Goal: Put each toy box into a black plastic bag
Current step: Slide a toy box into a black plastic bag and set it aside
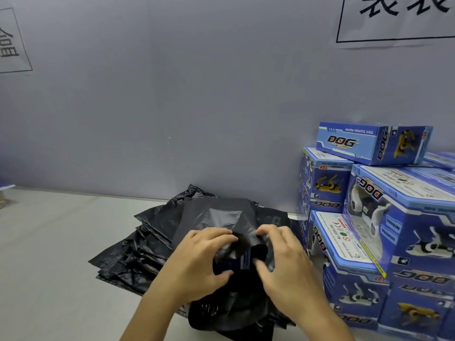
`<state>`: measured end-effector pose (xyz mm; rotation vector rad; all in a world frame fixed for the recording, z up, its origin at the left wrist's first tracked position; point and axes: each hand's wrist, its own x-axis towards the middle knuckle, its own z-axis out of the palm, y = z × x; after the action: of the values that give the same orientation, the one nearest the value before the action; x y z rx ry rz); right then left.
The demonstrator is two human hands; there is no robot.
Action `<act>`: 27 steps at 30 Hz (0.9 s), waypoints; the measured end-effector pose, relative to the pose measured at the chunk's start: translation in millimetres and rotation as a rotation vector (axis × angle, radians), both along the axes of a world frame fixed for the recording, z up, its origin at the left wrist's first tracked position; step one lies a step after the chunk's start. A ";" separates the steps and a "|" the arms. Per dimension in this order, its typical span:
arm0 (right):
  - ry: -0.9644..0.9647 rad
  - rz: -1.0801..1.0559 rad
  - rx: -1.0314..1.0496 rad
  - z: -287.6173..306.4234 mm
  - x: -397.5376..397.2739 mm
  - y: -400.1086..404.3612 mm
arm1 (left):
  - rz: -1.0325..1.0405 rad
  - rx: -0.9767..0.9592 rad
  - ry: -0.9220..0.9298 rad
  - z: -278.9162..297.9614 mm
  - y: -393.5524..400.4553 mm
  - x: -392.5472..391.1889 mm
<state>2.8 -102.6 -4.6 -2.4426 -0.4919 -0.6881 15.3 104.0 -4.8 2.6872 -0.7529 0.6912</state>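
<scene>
A black plastic bag [216,217] stands in front of me on a flat pile of black bags [138,254]. A blue toy box [242,260] shows through a gap in the bag's plastic between my hands; most of the box is hidden. My left hand [197,264] pinches the bag's plastic on the left of that gap. My right hand [283,262] pinches the plastic on the right side. Both sets of fingers curl into the black film.
Several blue "DOG" toy boxes [374,143] are stacked at the right, against a grey wall [172,107]. The pale tabletop [49,242] stretches to the left. Paper signs hang on the wall at the top right [398,18] and left [12,40].
</scene>
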 end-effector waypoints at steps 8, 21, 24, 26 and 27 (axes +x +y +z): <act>-0.092 0.110 0.170 1.4 -1.5 1.2 | 0.100 -0.048 -0.208 -5.7 -15.1 4.0; 0.021 0.077 0.183 -0.1 -0.4 -5.5 | 0.254 -0.220 -0.118 -9.3 -0.9 8.9; 0.187 0.025 0.182 -2.5 1.0 -6.4 | 0.325 -0.323 -0.085 -8.8 7.3 7.5; 0.240 -0.036 0.235 -4.6 2.5 -4.2 | 0.311 -0.382 -0.073 -12.2 2.7 7.9; 0.218 -0.082 0.293 -5.5 3.3 -3.4 | 0.295 -0.394 -0.062 -14.1 -3.2 7.9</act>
<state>6.2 -106.1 -10.1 -2.2340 -0.1907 -0.4797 23.2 100.8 -18.9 2.4374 -0.1994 0.8887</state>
